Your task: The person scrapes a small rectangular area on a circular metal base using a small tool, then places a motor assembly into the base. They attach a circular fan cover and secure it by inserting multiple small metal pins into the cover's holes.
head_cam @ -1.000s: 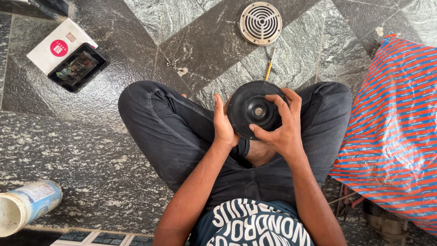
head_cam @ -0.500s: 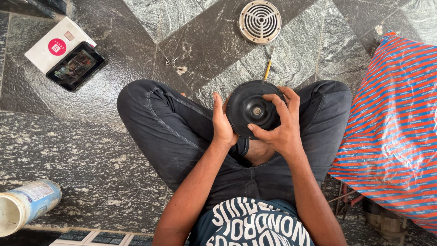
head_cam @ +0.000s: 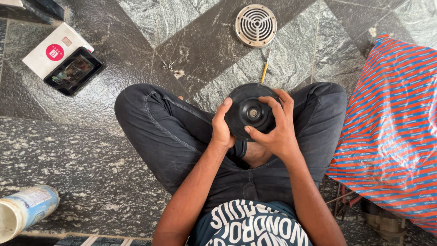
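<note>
Disc: I see a black round disc [head_cam: 248, 111] held over my crossed legs.
Left hand [head_cam: 221, 130]: grips its left edge.
Right hand [head_cam: 277, 130]: fingers curled across its face.
Floor [head_cam: 91, 155]: yellow pencil [head_cam: 265, 69] just beyond the disc.

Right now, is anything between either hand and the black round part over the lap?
Nothing visible. The left hand grips the rim of the black round part and the right hand wraps its other side, both touching it directly.

White rectangular box [head_cam: 52, 52] with round pink label [head_cam: 54, 51], floor upper left. Dark lit phone screen [head_cam: 73, 71] overlaps its lower edge. Pale blue-labelled cylindrical container [head_cam: 25, 210], lower left.
</note>
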